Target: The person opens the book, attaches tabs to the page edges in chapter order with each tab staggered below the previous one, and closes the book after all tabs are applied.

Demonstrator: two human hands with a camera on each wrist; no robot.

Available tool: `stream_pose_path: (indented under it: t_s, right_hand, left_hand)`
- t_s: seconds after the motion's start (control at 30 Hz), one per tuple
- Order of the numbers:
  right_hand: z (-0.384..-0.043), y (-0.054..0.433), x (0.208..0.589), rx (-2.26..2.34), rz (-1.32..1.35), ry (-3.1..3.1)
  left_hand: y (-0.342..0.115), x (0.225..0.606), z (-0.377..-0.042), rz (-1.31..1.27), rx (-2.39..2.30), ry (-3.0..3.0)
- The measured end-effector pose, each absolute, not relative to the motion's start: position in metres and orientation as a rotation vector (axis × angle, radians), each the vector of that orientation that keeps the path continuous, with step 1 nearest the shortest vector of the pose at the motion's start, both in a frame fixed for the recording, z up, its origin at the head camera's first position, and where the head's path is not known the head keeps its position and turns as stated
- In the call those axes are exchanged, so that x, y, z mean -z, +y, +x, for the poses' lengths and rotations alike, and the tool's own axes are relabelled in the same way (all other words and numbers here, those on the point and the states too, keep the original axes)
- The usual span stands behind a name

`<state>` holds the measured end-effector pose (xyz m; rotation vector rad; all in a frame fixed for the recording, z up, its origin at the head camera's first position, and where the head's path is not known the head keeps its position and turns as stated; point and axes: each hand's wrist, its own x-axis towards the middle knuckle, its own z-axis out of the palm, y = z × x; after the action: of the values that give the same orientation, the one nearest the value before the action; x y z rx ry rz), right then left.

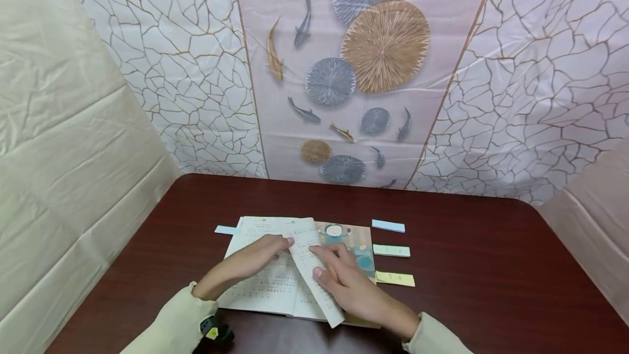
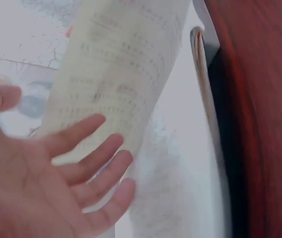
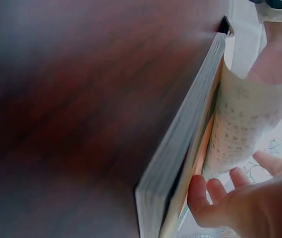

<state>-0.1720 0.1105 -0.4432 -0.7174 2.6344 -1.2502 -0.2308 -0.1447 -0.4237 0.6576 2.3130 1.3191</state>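
Head view: an open book is laid on the dark wood table under both hands. One printed page is raised between the left hand and right hand. Its long axis is slanted: far end tipped toward the left hand's side, near corner poked out below the right fingers. An illustrated sheet is partly covered by the right hand, with blue, green and yellow tabs stuck out beyond it.

Left wrist view: fingers and thumb are spread apart, nothing clamped, page bowed behind them. Looks light, floppy and easily creased, so probably best held softly by the free outer edge.

Right wrist view: fingers are loosely bent and apart beside the curled page, no pinch visible. The thick page block below should be way stiffer and heavier.
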Motion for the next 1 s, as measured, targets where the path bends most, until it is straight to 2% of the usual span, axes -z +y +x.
stream_pose_path:
  t_s: [0.07,0.27,0.53,0.73,1.0]
  right_hand:
    - [-0.172,0.111,0.442,1.184,-0.754,2.65]
    - [-0.174,0.114,0.439,1.138,-0.767,2.597]
    - [-0.18,0.109,0.438,0.919,-0.836,2.591]
    - [-0.184,0.102,0.434,0.721,-0.834,2.612]
    - [-0.181,0.09,0.433,0.467,-0.868,2.706]
  left_hand:
    - [-0.145,0.423,-0.231,0.536,-1.356,2.327]
    - [-0.148,0.422,-0.234,0.393,-1.365,2.473]
    - [-0.197,0.411,-0.252,0.208,-1.314,2.531]
    - [-0.225,0.406,-0.26,0.199,-1.206,2.592]
    - [-0.238,0.425,-0.263,0.266,-1.082,2.684]
